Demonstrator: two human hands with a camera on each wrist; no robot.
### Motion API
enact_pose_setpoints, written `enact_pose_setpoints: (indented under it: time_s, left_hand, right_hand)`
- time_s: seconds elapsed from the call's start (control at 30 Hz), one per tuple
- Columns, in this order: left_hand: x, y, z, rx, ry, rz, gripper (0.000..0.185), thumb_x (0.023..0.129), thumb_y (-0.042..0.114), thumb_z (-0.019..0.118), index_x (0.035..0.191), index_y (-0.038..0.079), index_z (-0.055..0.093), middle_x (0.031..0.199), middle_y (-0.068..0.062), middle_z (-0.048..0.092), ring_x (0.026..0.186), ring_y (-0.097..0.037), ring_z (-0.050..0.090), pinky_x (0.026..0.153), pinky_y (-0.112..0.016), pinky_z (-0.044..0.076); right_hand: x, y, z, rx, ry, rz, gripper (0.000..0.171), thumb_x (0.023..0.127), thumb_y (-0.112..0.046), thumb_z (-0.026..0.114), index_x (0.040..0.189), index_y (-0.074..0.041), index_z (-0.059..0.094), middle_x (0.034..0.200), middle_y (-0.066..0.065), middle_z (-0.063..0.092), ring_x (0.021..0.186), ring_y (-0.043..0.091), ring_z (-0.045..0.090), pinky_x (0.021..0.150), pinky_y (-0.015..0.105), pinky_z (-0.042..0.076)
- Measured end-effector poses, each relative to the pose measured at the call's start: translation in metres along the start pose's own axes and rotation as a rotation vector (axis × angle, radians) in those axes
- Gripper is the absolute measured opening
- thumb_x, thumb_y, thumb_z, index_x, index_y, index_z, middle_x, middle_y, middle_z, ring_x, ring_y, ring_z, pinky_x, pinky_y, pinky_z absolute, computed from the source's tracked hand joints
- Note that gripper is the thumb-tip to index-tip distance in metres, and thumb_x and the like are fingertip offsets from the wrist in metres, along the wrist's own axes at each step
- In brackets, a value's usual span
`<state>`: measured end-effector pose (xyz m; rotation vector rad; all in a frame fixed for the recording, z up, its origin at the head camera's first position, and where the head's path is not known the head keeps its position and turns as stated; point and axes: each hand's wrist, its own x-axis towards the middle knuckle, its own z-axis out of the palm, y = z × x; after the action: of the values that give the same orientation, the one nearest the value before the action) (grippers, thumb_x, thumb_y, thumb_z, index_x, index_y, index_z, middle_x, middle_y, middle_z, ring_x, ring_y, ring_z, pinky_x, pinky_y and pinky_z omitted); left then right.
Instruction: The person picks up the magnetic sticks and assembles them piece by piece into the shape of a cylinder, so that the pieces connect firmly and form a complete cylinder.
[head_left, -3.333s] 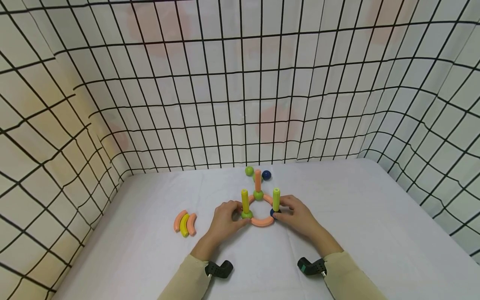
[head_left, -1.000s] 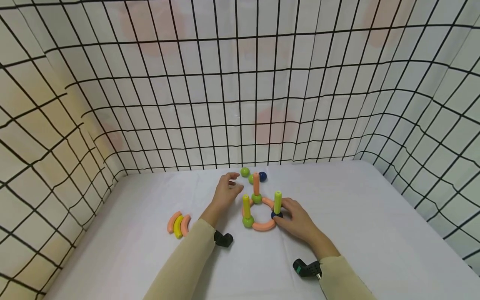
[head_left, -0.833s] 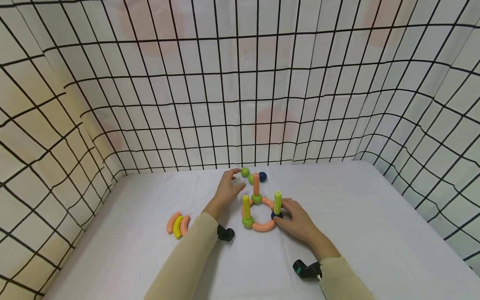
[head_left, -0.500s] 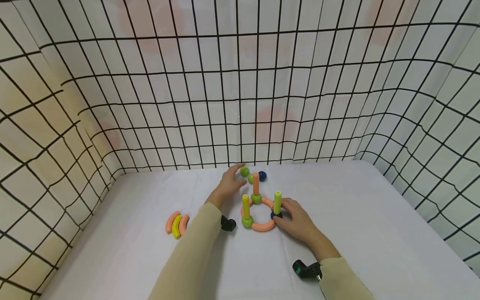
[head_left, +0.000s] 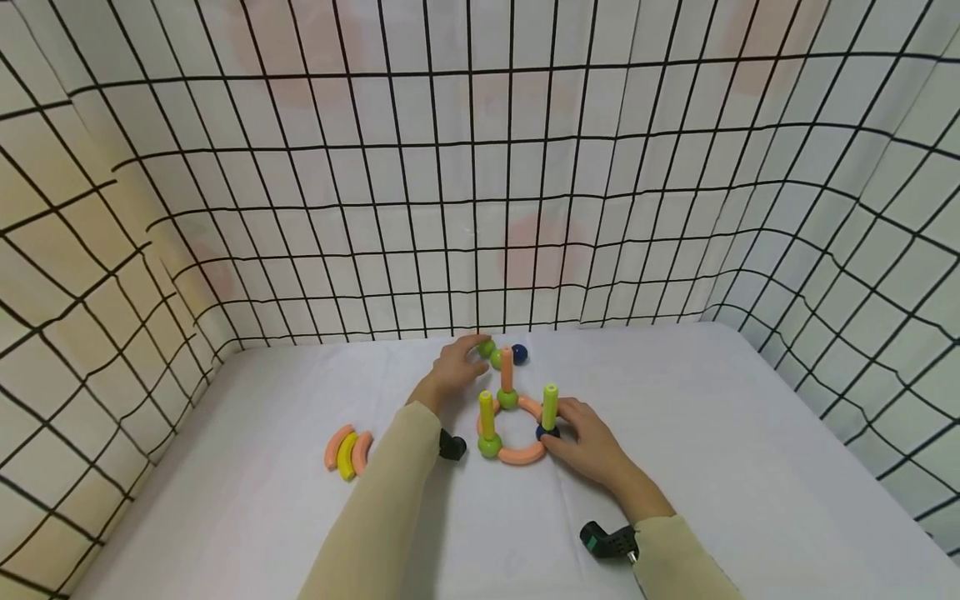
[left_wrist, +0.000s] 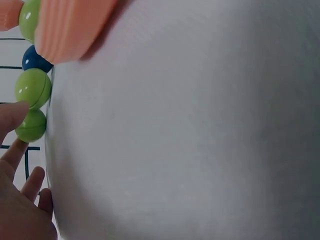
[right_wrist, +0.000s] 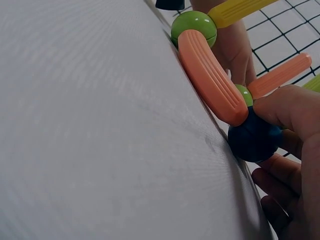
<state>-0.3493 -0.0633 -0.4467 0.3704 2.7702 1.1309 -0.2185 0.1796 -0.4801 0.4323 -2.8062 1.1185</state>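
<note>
Three curved pink pieces (head_left: 522, 456) and balls form a ring on the table. Upright sticks rise from it: a yellow stick (head_left: 487, 415) on a green ball (head_left: 490, 446), a pink stick (head_left: 507, 371) at the back, and a light green stick (head_left: 551, 407) on a navy ball (head_left: 548, 432). My right hand (head_left: 590, 442) pinches that navy ball, thumb on its near side in the right wrist view. Behind the ring, my left hand (head_left: 453, 369) curls thumb and index finger round a loose green ball (left_wrist: 31, 126), which lies beside a second green ball (left_wrist: 33, 88).
Another navy ball (head_left: 519, 354) sits behind the ring by the loose green balls. To the left lie two pink curved pieces (head_left: 339, 447) with a yellow curved piece (head_left: 346, 456) between them. Black grid netting (head_left: 525, 200) over white cloth surrounds the white table (head_left: 720, 433) at back and sides.
My left hand has left the ring's green ball and yellow stick, moved to the back, and closed its fingers round a loose green ball. My right hand has stayed at the navy ball.
</note>
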Motion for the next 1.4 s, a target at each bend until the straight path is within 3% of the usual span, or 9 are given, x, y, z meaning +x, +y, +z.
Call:
enact_pose_setpoints:
  time_s: [0.17,0.43,0.9,1.17,1.4]
  left_hand:
    - [-0.001,0.0,0.0,0.028,0.0,-0.002,0.055,0.097,0.021,0.063,0.148,0.028,0.047,0.16,0.0,0.038,0.147,-0.036,0.032,0.118,-0.063,0.019]
    - [-0.001,0.004,0.0,-0.004,0.017,-0.031,0.047,0.095,0.022,0.067,0.139,0.029,0.053,0.154,-0.002,0.047,0.145,-0.032,0.036,0.117,-0.059,0.025]
    - [0.001,0.005,0.005,0.027,0.075,0.005,0.032,0.093,0.021,0.071,0.124,0.021,0.062,0.133,0.0,0.063,0.131,-0.026,0.053,0.111,-0.057,0.03]
    - [-0.003,0.0,0.005,-0.033,0.078,-0.013,0.027,0.092,0.018,0.072,0.117,0.018,0.061,0.119,-0.004,0.065,0.112,-0.022,0.058,0.107,-0.046,0.041]
    - [-0.014,-0.003,0.005,-0.093,0.072,-0.006,0.028,0.092,0.016,0.072,0.118,0.013,0.063,0.117,-0.006,0.067,0.109,-0.021,0.06,0.101,-0.039,0.049]
  right_hand:
    - [-0.001,-0.001,0.001,0.012,-0.008,0.004,0.042,0.09,-0.027,0.071,0.13,-0.019,0.061,0.138,0.003,0.059,0.132,0.03,0.051,0.11,0.056,0.04]
    - [-0.001,0.0,0.001,-0.001,-0.003,0.005,0.042,0.091,-0.027,0.07,0.131,-0.019,0.061,0.138,0.002,0.059,0.132,0.029,0.051,0.11,0.056,0.041]
    - [0.0,0.001,0.001,-0.016,0.0,-0.004,0.041,0.091,-0.027,0.07,0.13,-0.019,0.061,0.138,0.003,0.059,0.133,0.029,0.05,0.11,0.056,0.04]
    - [0.0,0.001,0.002,-0.024,0.011,-0.023,0.044,0.09,-0.027,0.07,0.132,-0.017,0.061,0.137,0.004,0.06,0.131,0.029,0.052,0.109,0.055,0.042]
    - [-0.001,0.0,0.001,-0.022,0.01,-0.021,0.043,0.09,-0.026,0.07,0.132,-0.017,0.061,0.137,0.004,0.06,0.131,0.029,0.052,0.109,0.055,0.041]
